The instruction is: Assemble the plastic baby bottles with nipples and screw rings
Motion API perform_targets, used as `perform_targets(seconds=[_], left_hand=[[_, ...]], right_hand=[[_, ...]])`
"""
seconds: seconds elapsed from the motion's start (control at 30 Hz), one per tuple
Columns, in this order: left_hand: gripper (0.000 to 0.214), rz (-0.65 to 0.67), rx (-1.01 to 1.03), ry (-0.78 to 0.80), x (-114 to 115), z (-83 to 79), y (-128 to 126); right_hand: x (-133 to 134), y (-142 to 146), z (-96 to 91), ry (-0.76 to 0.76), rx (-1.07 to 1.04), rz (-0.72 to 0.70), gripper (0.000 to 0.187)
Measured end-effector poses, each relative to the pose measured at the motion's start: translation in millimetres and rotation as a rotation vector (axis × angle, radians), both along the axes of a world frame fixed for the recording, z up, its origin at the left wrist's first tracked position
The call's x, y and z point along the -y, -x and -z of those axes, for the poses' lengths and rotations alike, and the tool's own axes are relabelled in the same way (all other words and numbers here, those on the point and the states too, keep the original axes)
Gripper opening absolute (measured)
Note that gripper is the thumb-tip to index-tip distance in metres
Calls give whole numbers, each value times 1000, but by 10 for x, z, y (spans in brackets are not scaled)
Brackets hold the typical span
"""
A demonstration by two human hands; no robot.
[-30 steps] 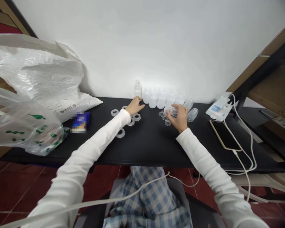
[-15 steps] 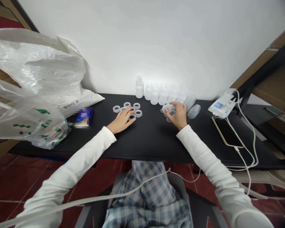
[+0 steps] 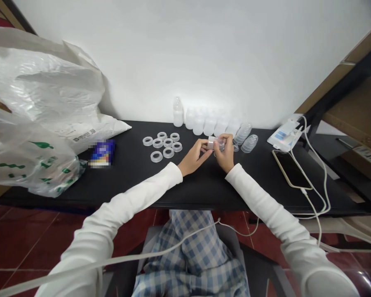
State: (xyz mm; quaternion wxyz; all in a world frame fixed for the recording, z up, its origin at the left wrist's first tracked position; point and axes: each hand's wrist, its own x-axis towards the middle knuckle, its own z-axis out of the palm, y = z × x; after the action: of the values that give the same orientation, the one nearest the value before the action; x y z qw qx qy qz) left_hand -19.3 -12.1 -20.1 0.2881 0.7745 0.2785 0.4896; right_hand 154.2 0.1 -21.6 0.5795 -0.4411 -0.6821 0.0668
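My left hand [image 3: 194, 156] and my right hand [image 3: 225, 152] meet over the middle of the black table [image 3: 132, 181]. Between their fingertips they hold a small clear plastic piece with a white ring [image 3: 214, 143] on it. Both hands are closed in a pinch on it. Left of my hands lie several white plastic rings [image 3: 162, 146] flat on the table. Along the wall stands a row of small translucent bottles [image 3: 204, 122], one of them with a cap [image 3: 178, 111].
Two stacks of clear caps [image 3: 246, 137] lie right of my hands. A phone [image 3: 290, 170] on a white cable and a white box [image 3: 284, 135] sit at the right. Big plastic bags [image 3: 40, 115] and a blue packet [image 3: 102, 152] fill the left end.
My left hand left the rings and came right to meet my right hand, carrying a ring. My right hand lifted its clear piece off the table towards me.
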Motion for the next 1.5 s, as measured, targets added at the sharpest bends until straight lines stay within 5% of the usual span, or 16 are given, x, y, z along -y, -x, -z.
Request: perform_targets(seconds=[0.43,0.73,0.97,1.17,1.33,1.5], left_hand=[[38,70,510,583,10,-19,-46],[29,69,622,708,-58,-120,-7],[41,-25,597,767,-203,-83,143],[46,-122,589,753,-288,8,147],[47,-111,623,785,-281,32,131],[41,-26,659,843,-228,7,99]], right_hand=[[46,93,-32,76,160,21,41],[59,215,83,-37,337,167,48],[-52,31,14,-142,726,-146,22],[-27,-140,-141,-172,856,-301,39],[-74,-453,-317,-161,662,164,25],[-201,-884,-431,-219,399,695,45]])
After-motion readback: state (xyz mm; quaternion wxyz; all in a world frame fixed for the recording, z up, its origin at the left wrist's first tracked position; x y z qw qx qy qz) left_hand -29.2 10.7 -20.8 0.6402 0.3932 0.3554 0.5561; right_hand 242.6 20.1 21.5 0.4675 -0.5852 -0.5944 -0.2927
